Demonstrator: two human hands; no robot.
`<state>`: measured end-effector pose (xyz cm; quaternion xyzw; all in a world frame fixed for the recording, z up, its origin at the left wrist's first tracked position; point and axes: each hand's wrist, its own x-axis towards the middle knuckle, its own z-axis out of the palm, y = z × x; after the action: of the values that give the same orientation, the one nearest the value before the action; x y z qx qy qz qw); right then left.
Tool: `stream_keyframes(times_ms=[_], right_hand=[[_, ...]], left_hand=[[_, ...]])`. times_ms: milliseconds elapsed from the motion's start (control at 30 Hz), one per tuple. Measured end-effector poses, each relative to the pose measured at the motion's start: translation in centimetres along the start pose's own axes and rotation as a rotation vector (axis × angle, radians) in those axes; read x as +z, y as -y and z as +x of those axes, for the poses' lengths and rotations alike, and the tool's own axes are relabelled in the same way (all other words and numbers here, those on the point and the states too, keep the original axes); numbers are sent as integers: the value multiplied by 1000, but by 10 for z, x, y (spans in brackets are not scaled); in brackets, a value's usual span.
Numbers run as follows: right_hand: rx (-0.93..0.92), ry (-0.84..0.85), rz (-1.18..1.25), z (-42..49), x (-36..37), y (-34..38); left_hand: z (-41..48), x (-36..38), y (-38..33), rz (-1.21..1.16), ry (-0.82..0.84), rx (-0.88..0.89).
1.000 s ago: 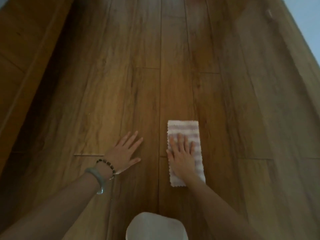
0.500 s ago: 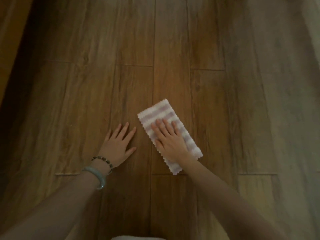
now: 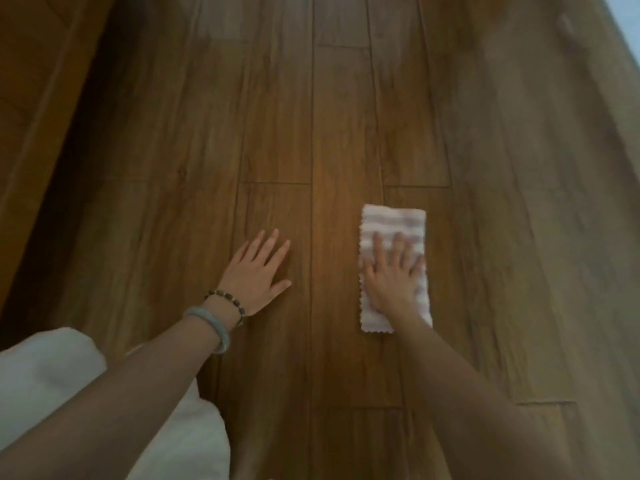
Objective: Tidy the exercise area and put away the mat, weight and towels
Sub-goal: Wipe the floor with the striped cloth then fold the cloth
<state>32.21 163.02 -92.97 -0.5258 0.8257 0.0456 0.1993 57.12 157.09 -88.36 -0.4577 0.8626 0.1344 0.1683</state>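
A small folded towel (image 3: 394, 221), white with faint purple stripes and a zigzag edge, lies flat on the wooden floor (image 3: 346, 116) right of centre. My right hand (image 3: 393, 275) presses on it with straight, spread fingers, covering its middle. My left hand (image 3: 258, 273) rests flat on the bare floor to the left of the towel, fingers straight, holding nothing. Its wrist wears a bead bracelet and a pale bangle. No mat or weight is in view.
White cloth, seemingly my clothing (image 3: 52, 379), fills the lower left corner. A wooden panel or furniture side (image 3: 31, 81) rises along the left edge. A pale wall strip (image 3: 627, 26) shows at the top right.
My right hand has slid the towel to the right and turned it from tilted back to straight along the boards. My left hand stays flat on the floor.
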Motion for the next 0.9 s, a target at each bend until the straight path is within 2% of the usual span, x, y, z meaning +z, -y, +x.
stream_keyframes(times_ms=[100,200,267,367,433,500,567,667,800,900], right_hand=[[-322,33,-64,0,8,60],[-431,29,-91,6,8,63],[-291,5,-69,22,0,29],[116,-48,47,44,-19,-43],[318,-66,131,53,-31,-77],[414,-83,164,65,-37,-85],[424,-93,152,85,-38,-67],[266,-74,93,116,-39,2],[-209,-43,-23,120,-28,117],[-505,-3,-166,119,-24,144]], left_hand=[[24,-4,5,12,-30,-8],[45,-8,12,-10,-22,8],[56,-9,18,-14,-20,47],[71,-10,25,1,-36,82],[84,-12,31,39,-34,131],[99,-21,39,81,-37,212],[115,-34,49,107,-51,273],[142,-57,69,112,-63,266],[174,-77,97,69,-38,178],[192,-80,113,55,-43,167]])
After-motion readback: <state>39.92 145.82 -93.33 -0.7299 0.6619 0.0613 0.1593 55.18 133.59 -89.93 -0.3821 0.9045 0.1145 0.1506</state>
